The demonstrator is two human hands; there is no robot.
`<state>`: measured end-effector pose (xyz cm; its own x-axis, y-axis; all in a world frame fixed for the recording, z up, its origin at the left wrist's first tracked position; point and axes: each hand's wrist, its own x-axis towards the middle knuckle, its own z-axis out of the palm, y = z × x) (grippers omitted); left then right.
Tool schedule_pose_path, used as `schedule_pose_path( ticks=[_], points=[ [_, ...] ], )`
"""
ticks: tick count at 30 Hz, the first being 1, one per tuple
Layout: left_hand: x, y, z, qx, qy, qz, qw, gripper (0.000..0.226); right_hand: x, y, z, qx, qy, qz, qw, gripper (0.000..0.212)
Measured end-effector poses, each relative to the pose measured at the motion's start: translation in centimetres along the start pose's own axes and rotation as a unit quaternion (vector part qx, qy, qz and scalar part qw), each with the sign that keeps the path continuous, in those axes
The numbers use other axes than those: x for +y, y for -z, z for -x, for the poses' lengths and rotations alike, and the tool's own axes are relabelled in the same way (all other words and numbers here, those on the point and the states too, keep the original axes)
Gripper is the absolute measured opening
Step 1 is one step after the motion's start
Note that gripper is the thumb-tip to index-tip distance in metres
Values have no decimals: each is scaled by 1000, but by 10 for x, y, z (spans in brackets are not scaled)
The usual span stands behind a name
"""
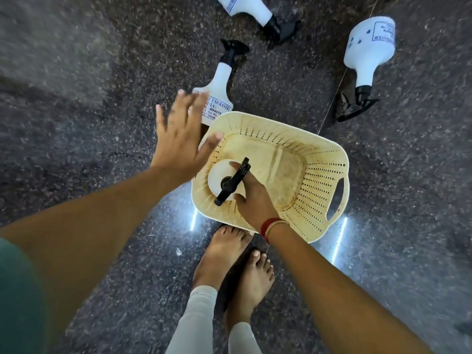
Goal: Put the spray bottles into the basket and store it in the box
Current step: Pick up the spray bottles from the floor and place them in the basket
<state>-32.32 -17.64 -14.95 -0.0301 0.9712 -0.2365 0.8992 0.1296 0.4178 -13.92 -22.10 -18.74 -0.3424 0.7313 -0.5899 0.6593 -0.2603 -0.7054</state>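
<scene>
- The right hand [251, 198] was inside the basket [329, 159], with its fingers closed around a spray bottle [221, 175].
- That bottle stood upright in the basket's near-left corner, and its black trigger top [233, 182] pointed up at the camera.
- A red and gold bangle [271, 227] sat on the right wrist, just behind the hand.
- The basket was cream plastic with rows of little holes in its walls and a handle slot on the side right of the hand.
- The left hand [178, 139] was spread open with fingers apart, holding nothing, above the basket's left rim.
- Just past the left hand, a second spray bottle [217, 98] lay on its side on the floor [76, 123], its bottom close to the basket's far rim.
- Farther out from the hands, a third spray bottle [251, 8] lay on the floor at the top edge.
- Off to the far right of the hands, a fourth spray bottle [367, 49] lay on its side with its black top pointing back toward the person.
- Two bare feet [237, 261] stood on the dark speckled floor, just behind the basket.
</scene>
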Motion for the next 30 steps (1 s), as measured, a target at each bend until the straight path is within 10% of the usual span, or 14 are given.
schedule_pose_path(
  ticks=[4,7,15,30],
  points=[
    [-5,4,-52,99,182,90,974,63,2,9,17,175,-34,-27,984,71],
    [-17,7,-97,12,240,61,969,70,3,17,31,247,-23,-36,968,63],
    [-9,-30,-156,-184,234,-22,954,59,-1,31,19,312,-68,-97,943,48],
    [13,-3,-121,29,114,69,991,41,-59,71,-5,292,-87,-178,936,26]
  ],
)
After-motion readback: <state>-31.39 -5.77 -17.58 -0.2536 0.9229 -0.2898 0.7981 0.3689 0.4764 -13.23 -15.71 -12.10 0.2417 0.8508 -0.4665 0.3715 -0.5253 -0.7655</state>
